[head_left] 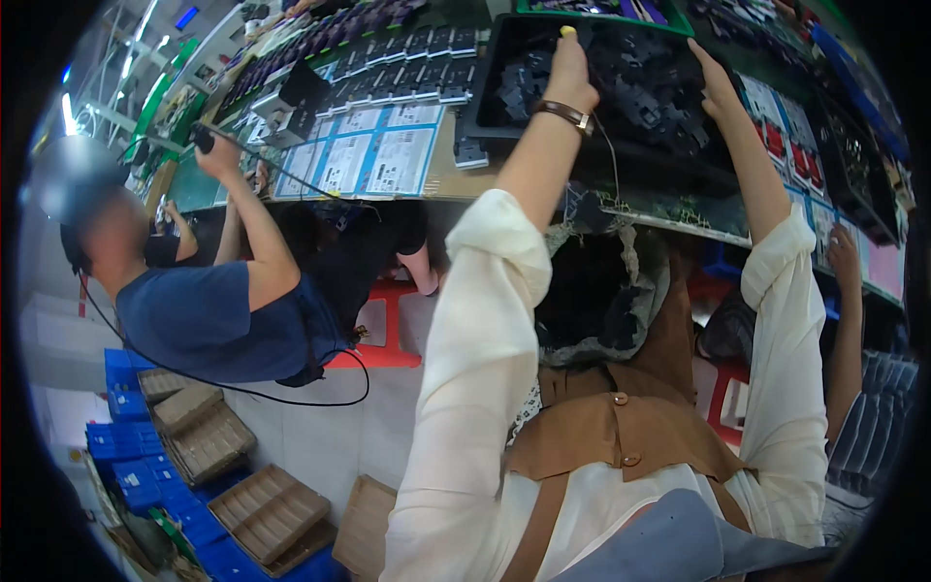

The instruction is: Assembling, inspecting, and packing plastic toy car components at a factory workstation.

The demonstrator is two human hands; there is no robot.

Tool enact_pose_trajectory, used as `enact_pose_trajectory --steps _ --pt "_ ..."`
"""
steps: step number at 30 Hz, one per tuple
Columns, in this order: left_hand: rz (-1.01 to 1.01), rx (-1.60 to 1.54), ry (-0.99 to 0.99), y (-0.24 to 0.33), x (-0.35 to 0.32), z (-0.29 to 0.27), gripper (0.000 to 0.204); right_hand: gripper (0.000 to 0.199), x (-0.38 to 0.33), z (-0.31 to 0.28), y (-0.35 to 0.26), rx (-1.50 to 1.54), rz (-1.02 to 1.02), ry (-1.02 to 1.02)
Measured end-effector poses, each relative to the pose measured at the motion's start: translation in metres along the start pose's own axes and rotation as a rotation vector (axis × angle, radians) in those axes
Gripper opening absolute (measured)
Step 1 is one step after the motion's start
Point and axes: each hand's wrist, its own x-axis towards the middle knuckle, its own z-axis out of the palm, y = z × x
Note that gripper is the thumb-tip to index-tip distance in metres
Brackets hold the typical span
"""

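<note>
My left hand (574, 76) is over a large black bin (482, 92) heaped with black moulded plastic parts (645, 82). A small yellow piece (568, 32) shows at its fingertip; whether it is worn or held I cannot tell. Most of that hand's fingers are hidden. Round the left wrist sits a brown band (562, 113) with a buckle, and a thin cord hangs nearby. At the bin's right side is my right hand (716, 85), one finger stretched away from me and nothing visible in it. Its other fingers are out of sight.
Left of the bin, metal-coloured units (407, 73) stand in rows behind blue-edged printed sheets (373, 145). A co-worker in a blue shirt (208, 320) sits at the left, near a red stool (388, 335). Brown trays (267, 509) and blue bins (131, 436) lie on the floor.
</note>
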Motion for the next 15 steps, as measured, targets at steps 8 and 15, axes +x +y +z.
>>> enact_pose_trajectory --steps 8,15 --pt "0.002 0.932 0.09 0.049 -0.048 -0.016 0.052 0.052 -0.071 0.013 -0.015 -1.028 -1.091 0.375" --pt "0.322 2.195 0.23 0.029 -0.073 -0.037 0.038 0.024 -0.137 0.077 -0.017 -1.199 -0.871 -0.112"
